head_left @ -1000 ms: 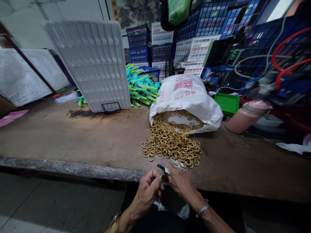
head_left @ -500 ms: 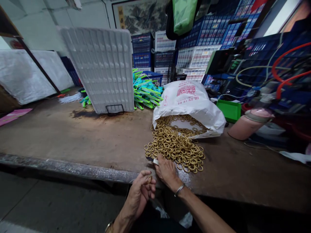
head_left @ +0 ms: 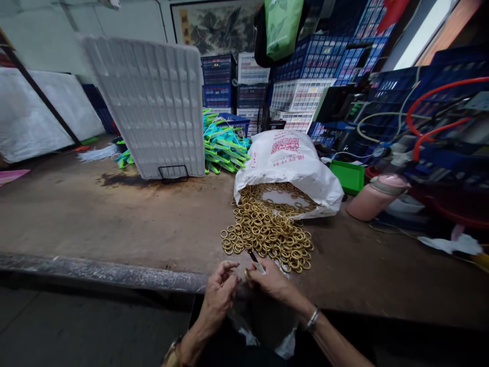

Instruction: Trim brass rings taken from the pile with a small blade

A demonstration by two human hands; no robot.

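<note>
Brass-coloured rings (head_left: 267, 234) (small, glossy) in loose heap at sack (head_left: 290, 163) mouth

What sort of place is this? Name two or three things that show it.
Probably a small workshop: brass rings spill from a sack onto a worn bench, crates are stacked behind, and the right hand grips a small tool.

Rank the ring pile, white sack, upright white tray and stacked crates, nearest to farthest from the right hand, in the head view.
1. Ring pile, just ahead of the right hand, which grips a small tool.
2. White sack, behind the pile.
3. Upright white tray, back left.
4. Stacked crates, at the rear.
</note>
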